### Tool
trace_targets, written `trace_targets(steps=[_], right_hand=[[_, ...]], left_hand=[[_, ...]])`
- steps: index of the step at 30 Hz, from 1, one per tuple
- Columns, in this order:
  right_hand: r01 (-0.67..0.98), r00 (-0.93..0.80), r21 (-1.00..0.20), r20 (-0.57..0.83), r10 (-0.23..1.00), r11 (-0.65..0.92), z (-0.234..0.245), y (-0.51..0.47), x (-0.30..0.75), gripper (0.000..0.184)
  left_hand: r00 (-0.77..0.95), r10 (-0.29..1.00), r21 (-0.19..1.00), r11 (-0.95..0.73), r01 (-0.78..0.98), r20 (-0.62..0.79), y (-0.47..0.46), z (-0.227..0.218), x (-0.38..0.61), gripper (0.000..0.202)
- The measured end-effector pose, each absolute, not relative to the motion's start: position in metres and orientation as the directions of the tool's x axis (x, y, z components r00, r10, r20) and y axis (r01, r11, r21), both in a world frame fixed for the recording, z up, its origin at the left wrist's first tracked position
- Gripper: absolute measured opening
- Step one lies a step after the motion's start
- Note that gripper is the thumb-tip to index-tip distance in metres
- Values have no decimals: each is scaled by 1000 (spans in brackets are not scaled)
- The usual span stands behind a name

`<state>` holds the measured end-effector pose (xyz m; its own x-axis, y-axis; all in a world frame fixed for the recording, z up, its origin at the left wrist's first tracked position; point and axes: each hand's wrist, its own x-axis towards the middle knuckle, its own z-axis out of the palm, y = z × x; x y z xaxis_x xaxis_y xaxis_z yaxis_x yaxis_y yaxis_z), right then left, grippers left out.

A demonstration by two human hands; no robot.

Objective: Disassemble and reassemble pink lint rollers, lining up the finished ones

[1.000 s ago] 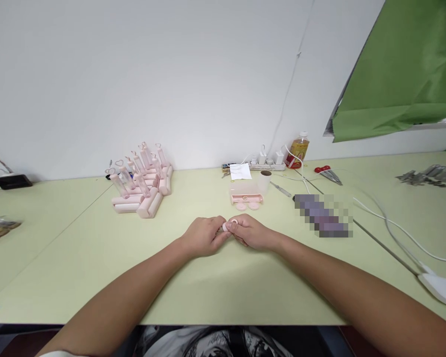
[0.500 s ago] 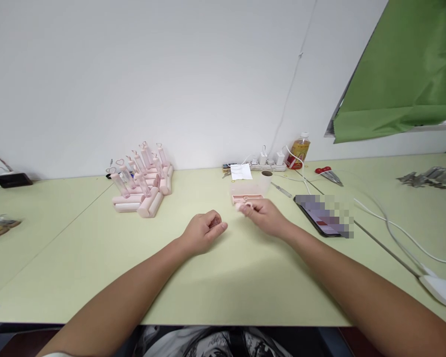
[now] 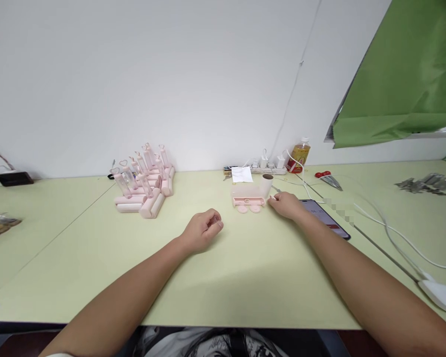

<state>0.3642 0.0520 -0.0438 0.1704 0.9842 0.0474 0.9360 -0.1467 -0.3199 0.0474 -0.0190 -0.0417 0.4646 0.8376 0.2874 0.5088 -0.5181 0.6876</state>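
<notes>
My left hand (image 3: pixel 202 231) rests on the table with curled fingers; whatever lies inside them is mostly hidden. My right hand (image 3: pixel 287 205) is right of a shallow pink tray (image 3: pixel 238 201), its fingertips pinched at a small pale pink piece (image 3: pixel 272 198) that is largely covered. A small ring-shaped part (image 3: pixel 246 201) sits in the tray. Two pink discs, a left one (image 3: pixel 242 209) and a right one (image 3: pixel 255 209), lie flat just in front of it. Behind the tray is a translucent box-like piece (image 3: pixel 244 190), with an upright white tube (image 3: pixel 266 185) at its right.
Pink cylinders and clear tubes with heart-shaped tops (image 3: pixel 144 187) stand grouped at left. A phone (image 3: pixel 329 220) lies beside my right forearm. Along the wall are a power strip (image 3: pixel 271 170), white paper (image 3: pixel 241 174) and a drink bottle (image 3: pixel 299 156). Red-handled pliers (image 3: pixel 329 180) and white cables lie right.
My right hand has moved right, from in front of the pink tray to beside it. Two pink discs now show on the table there. My left hand has barely shifted.
</notes>
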Motion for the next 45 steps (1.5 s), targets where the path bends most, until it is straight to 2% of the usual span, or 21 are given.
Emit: trace_targets(steps=[5,10,13,16,18,20,22,24,27,29,32,35,36,38,42,45], right_hand=[[943,172,-294,29,985,-156,-47,58,363,29],[930,160,-341,47,986,-135,-44,56,366,29],[912,198,-383,97,975,-147,-34,49,367,31],[876,235,-471,229,945,-104,-20,36,359,33],[785,137,-615,292,947,77,-14,23,345,31],[623,-75,-731,299,951,279,-14,9,325,26],[376,-305,-835,296,905,400,-20,-4,302,45],[154,-388,-919,283,877,364,-27,-13,281,59],[18,-385,-965,233,893,260,-32,-20,264,46],[-29,-345,-969,238,908,244,-29,-20,265,40],[49,-202,-944,311,929,326,-16,-14,283,35],[349,81,-824,501,862,446,-4,-3,312,27],[463,190,-782,547,815,417,-3,1,321,26],[617,298,-721,586,753,317,-4,10,338,25],[751,310,-653,481,820,99,-17,27,355,26],[805,270,-592,402,875,23,-28,36,357,28]], left_hand=[[449,843,686,-515,515,295,-19,-41,49,26],[432,791,619,-609,495,433,-17,-41,48,29],[355,831,678,-555,482,428,-17,-42,46,28],[257,865,795,-499,345,431,-15,-42,46,30],[212,898,892,-422,163,386,-14,-41,48,34],[242,922,952,-305,-26,302,-14,-38,51,38],[313,918,969,-210,-132,242,-16,-36,55,43],[391,899,978,-155,-142,199,-20,-36,59,45],[513,849,992,-108,-64,126,-27,-41,64,44],[571,816,994,-110,-6,94,-30,-46,65,40],[599,794,976,-198,91,105,-30,-51,64,38],[597,794,921,-308,236,113,-27,-50,60,34],[596,796,901,-330,281,106,-25,-49,59,30],[594,799,869,-355,346,90,-24,-47,56,26],[590,802,837,-382,393,89,-22,-46,54,24],[594,800,819,-396,414,86,-22,-46,54,24]])
